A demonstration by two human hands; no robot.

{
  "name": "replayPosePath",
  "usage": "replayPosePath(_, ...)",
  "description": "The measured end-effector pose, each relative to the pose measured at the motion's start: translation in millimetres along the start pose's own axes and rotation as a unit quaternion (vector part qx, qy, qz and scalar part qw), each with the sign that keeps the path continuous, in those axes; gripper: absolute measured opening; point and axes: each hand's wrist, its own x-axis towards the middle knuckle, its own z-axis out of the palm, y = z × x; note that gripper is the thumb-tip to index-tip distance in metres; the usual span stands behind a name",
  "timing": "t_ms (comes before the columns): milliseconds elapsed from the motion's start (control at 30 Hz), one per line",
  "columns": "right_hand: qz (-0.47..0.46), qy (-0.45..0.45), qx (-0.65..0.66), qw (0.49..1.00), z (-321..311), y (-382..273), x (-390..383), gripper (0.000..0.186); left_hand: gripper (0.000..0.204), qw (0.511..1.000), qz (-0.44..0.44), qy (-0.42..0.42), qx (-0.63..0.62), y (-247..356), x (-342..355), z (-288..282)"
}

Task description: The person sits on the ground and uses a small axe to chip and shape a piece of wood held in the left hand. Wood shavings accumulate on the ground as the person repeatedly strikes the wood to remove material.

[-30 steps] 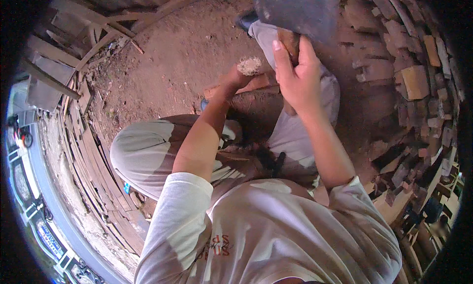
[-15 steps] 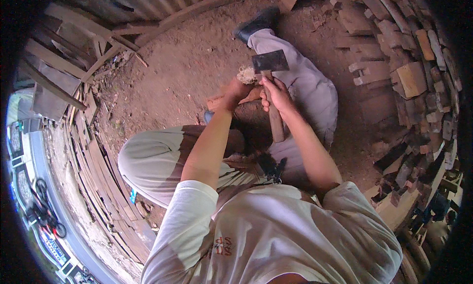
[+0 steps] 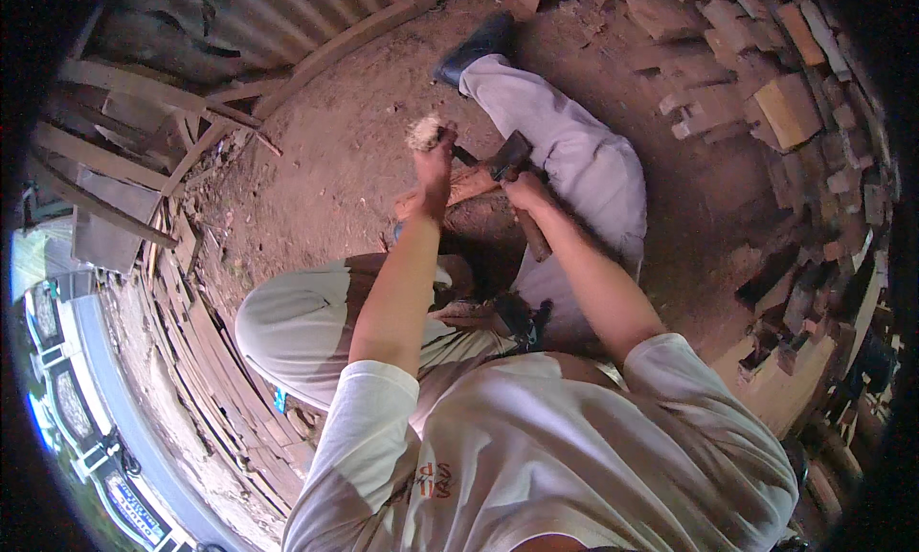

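My left hand (image 3: 436, 169) is closed round a chisel whose pale, frayed handle end (image 3: 426, 134) sticks out beyond the fist. A short dark length of metal shows between this hand and the hammer head. In my right hand (image 3: 522, 190) is a hammer (image 3: 511, 154), gripped close under its dark, blocky head. Its wooden handle slants back toward my lap. Below both hands lies a reddish-brown piece of wood (image 3: 469, 184), between my legs and partly covered by my left hand and wrist.
I sit on bare dirt ground (image 3: 325, 169), my right leg (image 3: 584, 140) stretched forward and my left knee (image 3: 287, 313) bent. Stacked wood blocks (image 3: 785, 112) rise at the right. Long planks (image 3: 211, 360) lie at the left, near a wooden frame (image 3: 182, 159) and corrugated sheeting (image 3: 325, 16).
My left hand has swung the chisel left and tilted it, away from the hammer. The hammer head has turned and dropped slightly, with my right hand moving a little left.
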Motion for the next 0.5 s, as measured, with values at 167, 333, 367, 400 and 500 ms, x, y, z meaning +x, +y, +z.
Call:
replayPosePath(167, -0.020, -0.032, 0.051, 0.998, 2, -14, -18, 0.034, 0.024, 0.996, -0.014, 0.001, -0.088, 41, 7, -20)
replayPosePath(333, -0.085, 0.017, 0.016, 0.996, 10, 6, -1, 0.034, 0.022, 0.997, 0.046, -0.045, -0.047, 61, 8, -25)
replayPosePath(367, -0.061, -0.003, 0.017, 0.998, 14, 2, -1, 0.038, 0.021, 0.997, 0.051, -0.028, -0.050, 59, 7, -32)
replayPosePath(400, -0.035, -0.024, 0.019, 0.999, 20, -2, -3, 0.045, 0.020, 0.997, 0.055, -0.010, -0.052, 58, 6, -40)
replayPosePath(500, -0.123, -0.009, -0.014, 0.992, 19, 26, 22, 0.034, 0.023, 0.995, 0.064, -0.066, 0.048, 67, 10, -52)
